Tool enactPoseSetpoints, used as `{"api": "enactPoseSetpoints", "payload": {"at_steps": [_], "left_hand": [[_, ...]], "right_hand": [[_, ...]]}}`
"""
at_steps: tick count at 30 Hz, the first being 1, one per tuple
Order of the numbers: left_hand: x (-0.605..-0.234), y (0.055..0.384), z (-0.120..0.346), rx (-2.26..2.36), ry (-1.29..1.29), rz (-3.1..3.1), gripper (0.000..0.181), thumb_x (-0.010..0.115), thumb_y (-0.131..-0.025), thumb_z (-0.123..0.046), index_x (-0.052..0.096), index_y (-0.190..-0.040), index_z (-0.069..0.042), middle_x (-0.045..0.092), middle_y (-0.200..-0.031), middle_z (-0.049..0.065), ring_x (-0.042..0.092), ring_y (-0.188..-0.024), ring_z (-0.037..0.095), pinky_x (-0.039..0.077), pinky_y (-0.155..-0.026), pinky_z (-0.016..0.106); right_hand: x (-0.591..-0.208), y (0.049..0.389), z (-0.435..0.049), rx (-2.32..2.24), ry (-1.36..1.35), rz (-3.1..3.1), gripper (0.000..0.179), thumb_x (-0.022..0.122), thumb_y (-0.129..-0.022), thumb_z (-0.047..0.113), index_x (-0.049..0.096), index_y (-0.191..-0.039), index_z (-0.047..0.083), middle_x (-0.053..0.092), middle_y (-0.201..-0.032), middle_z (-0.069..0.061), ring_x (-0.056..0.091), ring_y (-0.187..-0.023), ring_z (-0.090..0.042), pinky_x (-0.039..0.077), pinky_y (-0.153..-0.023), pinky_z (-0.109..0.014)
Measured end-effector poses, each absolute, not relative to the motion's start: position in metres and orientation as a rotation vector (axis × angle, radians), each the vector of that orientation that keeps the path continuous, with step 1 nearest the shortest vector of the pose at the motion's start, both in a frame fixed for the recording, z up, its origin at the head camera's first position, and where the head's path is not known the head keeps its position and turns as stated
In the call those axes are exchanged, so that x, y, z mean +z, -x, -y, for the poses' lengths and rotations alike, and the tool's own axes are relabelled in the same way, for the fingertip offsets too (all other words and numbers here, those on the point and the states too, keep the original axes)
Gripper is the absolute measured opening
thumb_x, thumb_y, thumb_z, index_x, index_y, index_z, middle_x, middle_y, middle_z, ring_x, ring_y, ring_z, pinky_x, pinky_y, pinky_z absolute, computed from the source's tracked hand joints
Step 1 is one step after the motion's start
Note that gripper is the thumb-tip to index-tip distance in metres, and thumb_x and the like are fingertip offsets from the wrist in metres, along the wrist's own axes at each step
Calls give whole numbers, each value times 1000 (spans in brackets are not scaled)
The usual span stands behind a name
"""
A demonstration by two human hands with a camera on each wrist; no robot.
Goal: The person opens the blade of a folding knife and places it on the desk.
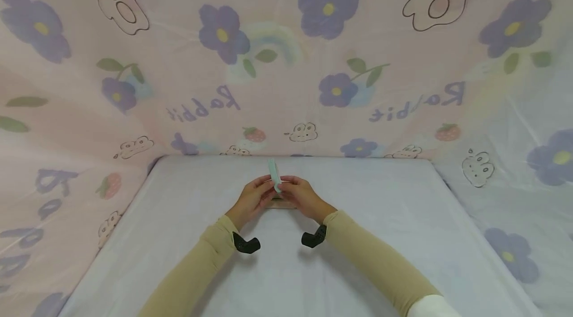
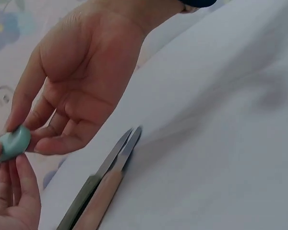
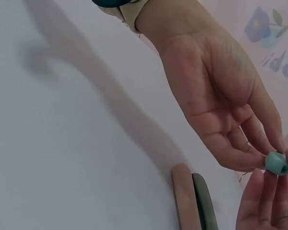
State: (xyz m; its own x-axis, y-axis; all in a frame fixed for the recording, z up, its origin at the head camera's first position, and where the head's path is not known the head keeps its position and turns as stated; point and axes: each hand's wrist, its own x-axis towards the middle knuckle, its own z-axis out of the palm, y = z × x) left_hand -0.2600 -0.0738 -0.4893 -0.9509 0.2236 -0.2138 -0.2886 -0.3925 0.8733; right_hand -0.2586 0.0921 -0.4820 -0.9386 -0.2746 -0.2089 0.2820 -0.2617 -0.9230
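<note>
Both hands meet above the table's far middle around a slim mint-green object [image 1: 274, 176] with a rounded end. My left hand [image 1: 254, 198] pinches it between thumb and fingertips from one side. From the other side, the thumb and fingertips of my right hand [image 1: 308, 198] pinch it too. Its rounded end [image 2: 17, 143] shows in the left wrist view; its exact kind I cannot tell. Below the hands, two knives lie side by side on the white cloth, one with a beige handle [image 2: 101, 201] and one with a dark green handle [image 3: 205, 201].
A white cloth [image 1: 403, 237] covers the table. Hanging fabric printed with flowers and rabbits [image 1: 277, 73] encloses its back and sides. Black curved pieces [image 1: 246, 244] stick out at both wrists, over tan sleeves [image 1: 192, 267].
</note>
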Motion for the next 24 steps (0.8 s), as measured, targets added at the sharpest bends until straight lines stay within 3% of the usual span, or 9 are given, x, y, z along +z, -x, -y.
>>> {"api": "enactPoseSetpoints", "payload": {"at_steps": [10,16,24], "left_hand": [[-500,223,49,2307,-177,-1593,46,59,-92,-12,42,-132,5,58,-116,14,58,-103,19,46,-91,34],[-505,194,43,2253,-89,-1572,49,61,-91,-13,42,-134,3,57,-117,12,57,-104,18,46,-92,32],[-507,159,41,2263,-45,-1485,51,59,-93,-14,39,-136,4,59,-113,10,59,-102,19,47,-90,32]], "right_hand": [[-494,215,-128,-2209,-23,-1721,38,64,-89,17,52,-118,-4,59,-105,-10,59,-93,-19,51,-82,-31],[-503,190,-135,-2164,40,-1844,38,63,-90,23,54,-111,-6,63,-96,-7,61,-88,-17,52,-78,-30],[-505,162,-137,-2156,33,-1816,32,66,-88,19,58,-103,-8,64,-87,-6,61,-80,-14,53,-77,-31]]}}
